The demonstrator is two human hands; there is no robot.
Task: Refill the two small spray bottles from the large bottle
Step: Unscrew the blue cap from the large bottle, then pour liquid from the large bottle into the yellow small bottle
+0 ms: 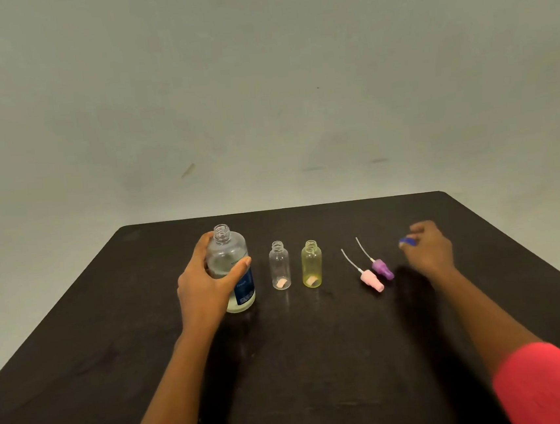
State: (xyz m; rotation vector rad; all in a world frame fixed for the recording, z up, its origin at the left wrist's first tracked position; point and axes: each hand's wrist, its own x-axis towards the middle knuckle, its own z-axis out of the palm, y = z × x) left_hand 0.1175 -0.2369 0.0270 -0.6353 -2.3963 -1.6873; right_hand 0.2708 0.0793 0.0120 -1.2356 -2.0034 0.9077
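Your two coral-pink sleeves [555, 387] sit at the bottom edge, and both bare forearms reach forward over the dark table [320, 361].

Your left hand [206, 280] grips the large bottle [229, 254], with the fingers curled round its far left side and the thumb across the front. It stands upright on the table with its threaded neck uncapped. It has clear liquid inside and a blue label low on the side facing right.

Just right of the large bottle, and apart from it, stands the clear small bottle [279, 266]. The yellow small bottle [311, 265] stands one place further right. Both are upright with open necks, and each has a pale patch near its base. You cannot tell whether the yellow one holds liquid or is only tinted.

Further right again, two spray heads lie on their sides, close together. These are the pink spray head [371, 280] and the purple spray head [382, 268]. Their thin dip tubes point back and left, toward the bottles.

Farthest from the large bottle, your right hand [429, 248] pinches a blue cap [407, 241] at its fingertips. The hand is blurred, so you cannot tell whether the cap touches the table.

A plain grey-green wall [258, 77] rises behind the table.
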